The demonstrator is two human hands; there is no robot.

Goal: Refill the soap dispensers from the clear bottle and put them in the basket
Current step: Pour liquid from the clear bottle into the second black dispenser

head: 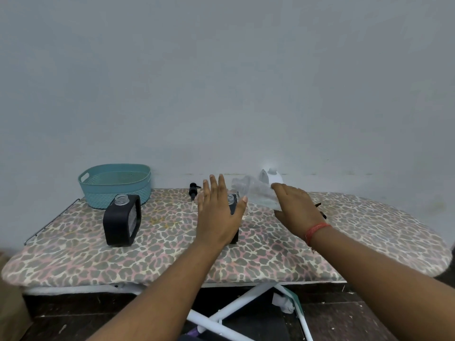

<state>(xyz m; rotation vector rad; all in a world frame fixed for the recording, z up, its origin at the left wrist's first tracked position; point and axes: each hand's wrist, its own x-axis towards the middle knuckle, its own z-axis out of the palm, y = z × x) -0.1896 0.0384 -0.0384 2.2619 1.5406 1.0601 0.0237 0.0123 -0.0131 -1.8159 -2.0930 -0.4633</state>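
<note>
My right hand [294, 207] grips the clear bottle [256, 193], tilted with its open mouth toward my left hand [219, 215], which is open, fingers spread, in front of an uncapped black soap dispenser [233, 205] near the middle of the ironing board [369, 230]. A second uncapped dispenser [122, 220] stands toward the left end, just in front of the teal basket [115, 184] at the far-left corner. A pump head [193, 194] lies by the far edge.

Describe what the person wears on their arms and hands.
Both forearms are bare, with no sleeves in view and no gloves. The right hand has a red-orange thread band around its wrist. The left hand and wrist show nothing worn.
</note>
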